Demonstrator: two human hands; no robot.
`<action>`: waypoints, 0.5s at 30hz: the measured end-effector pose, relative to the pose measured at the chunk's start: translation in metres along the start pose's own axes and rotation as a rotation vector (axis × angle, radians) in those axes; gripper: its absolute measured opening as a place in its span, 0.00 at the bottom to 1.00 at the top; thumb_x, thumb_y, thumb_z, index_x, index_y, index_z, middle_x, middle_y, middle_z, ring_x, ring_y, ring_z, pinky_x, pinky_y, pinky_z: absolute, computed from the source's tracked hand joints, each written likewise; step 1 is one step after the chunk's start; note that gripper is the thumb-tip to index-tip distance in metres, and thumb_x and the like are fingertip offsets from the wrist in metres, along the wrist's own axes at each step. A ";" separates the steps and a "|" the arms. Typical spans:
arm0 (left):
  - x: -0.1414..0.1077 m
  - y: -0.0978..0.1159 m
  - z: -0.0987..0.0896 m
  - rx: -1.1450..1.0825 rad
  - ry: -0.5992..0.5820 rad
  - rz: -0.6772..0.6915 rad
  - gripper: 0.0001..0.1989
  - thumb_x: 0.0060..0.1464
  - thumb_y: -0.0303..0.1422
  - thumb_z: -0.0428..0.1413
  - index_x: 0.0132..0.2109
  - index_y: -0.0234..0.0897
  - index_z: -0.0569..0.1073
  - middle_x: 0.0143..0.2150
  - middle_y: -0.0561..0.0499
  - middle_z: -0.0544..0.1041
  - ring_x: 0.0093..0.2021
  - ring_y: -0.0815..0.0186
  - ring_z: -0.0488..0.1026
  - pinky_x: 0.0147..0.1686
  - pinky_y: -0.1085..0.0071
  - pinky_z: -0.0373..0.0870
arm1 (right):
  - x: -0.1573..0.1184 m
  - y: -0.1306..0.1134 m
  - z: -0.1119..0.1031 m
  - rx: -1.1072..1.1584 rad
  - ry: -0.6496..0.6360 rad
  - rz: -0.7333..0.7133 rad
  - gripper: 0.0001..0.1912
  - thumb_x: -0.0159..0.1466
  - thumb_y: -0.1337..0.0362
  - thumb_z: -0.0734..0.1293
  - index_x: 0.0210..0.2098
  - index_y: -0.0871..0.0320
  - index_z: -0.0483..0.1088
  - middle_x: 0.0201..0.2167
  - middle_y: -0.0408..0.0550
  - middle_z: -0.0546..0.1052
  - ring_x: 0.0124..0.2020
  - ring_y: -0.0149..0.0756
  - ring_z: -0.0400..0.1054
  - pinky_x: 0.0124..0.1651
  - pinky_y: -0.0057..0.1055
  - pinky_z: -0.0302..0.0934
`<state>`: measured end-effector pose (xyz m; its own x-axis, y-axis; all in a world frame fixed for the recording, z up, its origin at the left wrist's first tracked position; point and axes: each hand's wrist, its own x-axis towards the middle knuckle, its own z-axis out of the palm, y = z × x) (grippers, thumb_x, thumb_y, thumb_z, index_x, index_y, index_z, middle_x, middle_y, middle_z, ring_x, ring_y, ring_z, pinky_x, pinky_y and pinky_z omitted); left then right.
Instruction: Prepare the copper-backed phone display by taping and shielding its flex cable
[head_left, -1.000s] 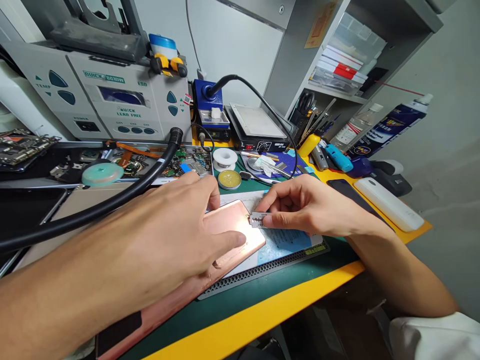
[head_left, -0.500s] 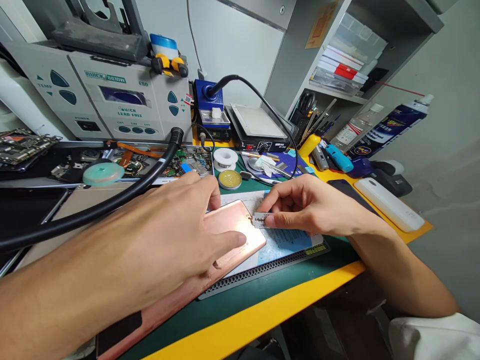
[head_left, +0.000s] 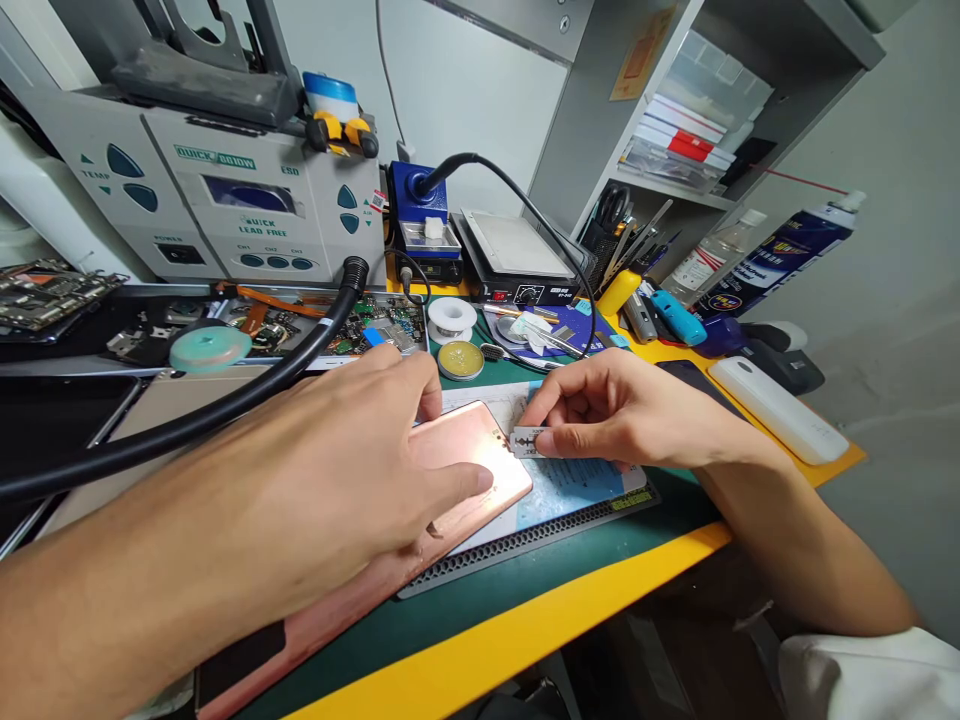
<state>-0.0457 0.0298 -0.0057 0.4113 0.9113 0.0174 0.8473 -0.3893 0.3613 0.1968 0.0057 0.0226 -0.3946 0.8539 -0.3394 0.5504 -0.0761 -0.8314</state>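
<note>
A rose-gold metal panel (head_left: 457,440) lies slanting from the lower left up to the middle. Across it rests my left hand (head_left: 360,450), fingers apart, with the thumb on the bright surface near the panel's end. My right hand (head_left: 600,415) pinches a small slotted razor blade (head_left: 525,441) between thumb and fingers. The blade's free end is at the panel's edge, beside small dark holes in its corner. Beneath the panel end is a printed sheet (head_left: 570,485) on a grey perforated plate (head_left: 525,532).
Behind stand a grey hot-air station (head_left: 247,200) and a heating plate (head_left: 517,245). A black hose (head_left: 300,360) crosses above my left forearm. A solder spool (head_left: 451,316) and a round tin (head_left: 460,360) sit beyond my hands. Bottles and a white case (head_left: 776,410) are right.
My right hand and the blade have shifted very slightly to the right. My left hand remains on the panel.
</note>
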 end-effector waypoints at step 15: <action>0.000 0.003 0.001 0.018 0.030 -0.004 0.19 0.41 0.55 0.57 0.31 0.47 0.69 0.28 0.51 0.73 0.24 0.58 0.68 0.20 0.63 0.57 | -0.001 0.004 -0.001 0.032 0.031 0.042 0.15 0.59 0.58 0.73 0.41 0.63 0.77 0.21 0.39 0.67 0.14 0.21 0.54 0.13 0.20 0.50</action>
<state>-0.0427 0.0287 -0.0050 0.3979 0.9164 0.0436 0.8549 -0.3876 0.3449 0.2007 0.0051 0.0202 -0.3487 0.8648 -0.3612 0.5421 -0.1283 -0.8305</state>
